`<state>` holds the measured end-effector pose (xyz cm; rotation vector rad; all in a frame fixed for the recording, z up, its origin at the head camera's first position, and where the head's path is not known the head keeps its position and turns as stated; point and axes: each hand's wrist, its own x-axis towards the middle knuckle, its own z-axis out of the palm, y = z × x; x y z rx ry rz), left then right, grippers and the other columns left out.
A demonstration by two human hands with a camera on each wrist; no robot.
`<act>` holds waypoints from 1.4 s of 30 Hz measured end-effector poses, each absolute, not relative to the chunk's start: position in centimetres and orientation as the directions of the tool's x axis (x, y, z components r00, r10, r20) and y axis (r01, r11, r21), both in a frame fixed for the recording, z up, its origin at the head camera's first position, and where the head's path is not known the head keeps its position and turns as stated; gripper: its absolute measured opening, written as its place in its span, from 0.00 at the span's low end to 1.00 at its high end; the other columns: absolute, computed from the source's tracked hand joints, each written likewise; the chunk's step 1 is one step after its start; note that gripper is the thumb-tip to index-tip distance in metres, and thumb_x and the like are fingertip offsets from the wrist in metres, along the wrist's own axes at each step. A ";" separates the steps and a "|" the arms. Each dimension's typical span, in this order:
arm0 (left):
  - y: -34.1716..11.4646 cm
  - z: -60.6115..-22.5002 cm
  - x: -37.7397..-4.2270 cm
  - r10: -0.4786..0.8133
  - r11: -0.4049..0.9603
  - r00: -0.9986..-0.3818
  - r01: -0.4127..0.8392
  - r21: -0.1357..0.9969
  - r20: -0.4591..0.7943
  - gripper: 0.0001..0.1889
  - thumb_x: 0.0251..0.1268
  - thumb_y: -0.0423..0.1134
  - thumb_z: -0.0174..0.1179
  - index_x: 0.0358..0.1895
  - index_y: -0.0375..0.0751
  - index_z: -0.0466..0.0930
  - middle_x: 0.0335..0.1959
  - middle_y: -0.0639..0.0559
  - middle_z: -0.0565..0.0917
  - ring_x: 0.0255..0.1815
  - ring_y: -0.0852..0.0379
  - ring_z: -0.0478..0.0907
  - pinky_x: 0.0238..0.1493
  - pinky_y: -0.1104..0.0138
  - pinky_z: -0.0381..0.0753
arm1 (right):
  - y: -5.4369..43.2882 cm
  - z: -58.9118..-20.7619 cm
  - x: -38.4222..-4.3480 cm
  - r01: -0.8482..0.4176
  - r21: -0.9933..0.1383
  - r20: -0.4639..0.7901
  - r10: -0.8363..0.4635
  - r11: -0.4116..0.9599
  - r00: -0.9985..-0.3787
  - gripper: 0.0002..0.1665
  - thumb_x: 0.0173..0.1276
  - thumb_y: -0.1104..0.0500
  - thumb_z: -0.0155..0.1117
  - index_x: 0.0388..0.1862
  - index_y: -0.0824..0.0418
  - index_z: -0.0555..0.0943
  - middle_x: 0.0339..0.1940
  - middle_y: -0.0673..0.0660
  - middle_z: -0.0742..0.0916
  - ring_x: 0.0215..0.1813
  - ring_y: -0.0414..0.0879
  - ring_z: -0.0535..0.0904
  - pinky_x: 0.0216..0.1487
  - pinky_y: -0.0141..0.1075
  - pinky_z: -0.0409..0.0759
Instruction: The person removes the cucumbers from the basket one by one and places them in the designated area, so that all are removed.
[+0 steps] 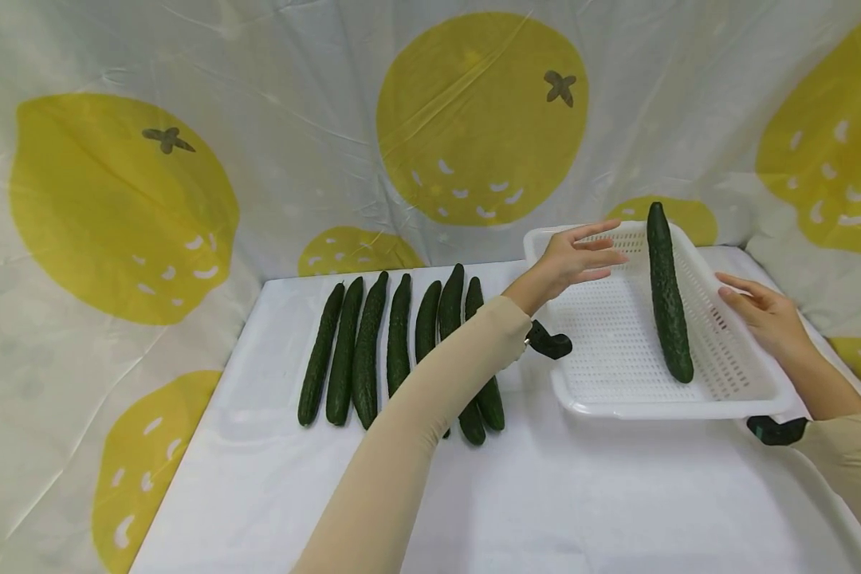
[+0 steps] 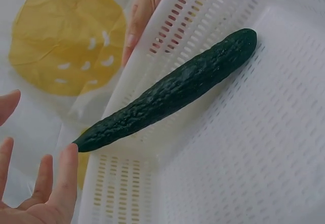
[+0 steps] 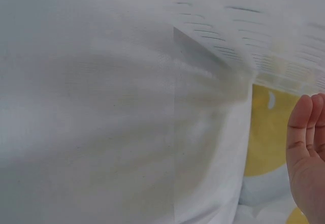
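Note:
A white perforated plastic basket (image 1: 603,335) stands at the right of the table. One dark green cucumber (image 1: 669,299) leans inside it, its far end sticking up past the back rim. My left hand (image 1: 574,259) hovers over the basket's left rim with fingers spread and nothing held. In the left wrist view, a fingertip of that hand (image 2: 51,201) overlaps the tip of the cucumber (image 2: 167,94). At the outer right side of the basket is my right hand (image 1: 771,319), its fingers fairly straight along the rim; the right wrist view shows these fingertips right at the basket's edge.
Several cucumbers (image 1: 337,359) lie side by side on the white-covered table (image 1: 258,494), left of the basket; my left forearm hides part of some. A curtain with yellow fruit prints (image 1: 316,119) hangs behind and along the sides.

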<state>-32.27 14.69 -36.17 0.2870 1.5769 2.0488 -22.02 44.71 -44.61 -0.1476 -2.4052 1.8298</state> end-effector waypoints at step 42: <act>22.9 -39.9 -30.8 0.267 0.039 -0.943 -0.197 0.980 -0.200 0.23 0.53 0.30 0.76 0.52 0.56 0.89 0.53 0.52 0.83 0.50 0.62 0.80 0.50 0.62 0.84 | 43.2 -44.0 -21.5 -0.052 -0.978 0.085 0.160 0.200 -0.984 0.20 0.77 0.58 0.59 0.55 0.31 0.84 0.30 0.31 0.87 0.28 0.29 0.82 0.25 0.23 0.80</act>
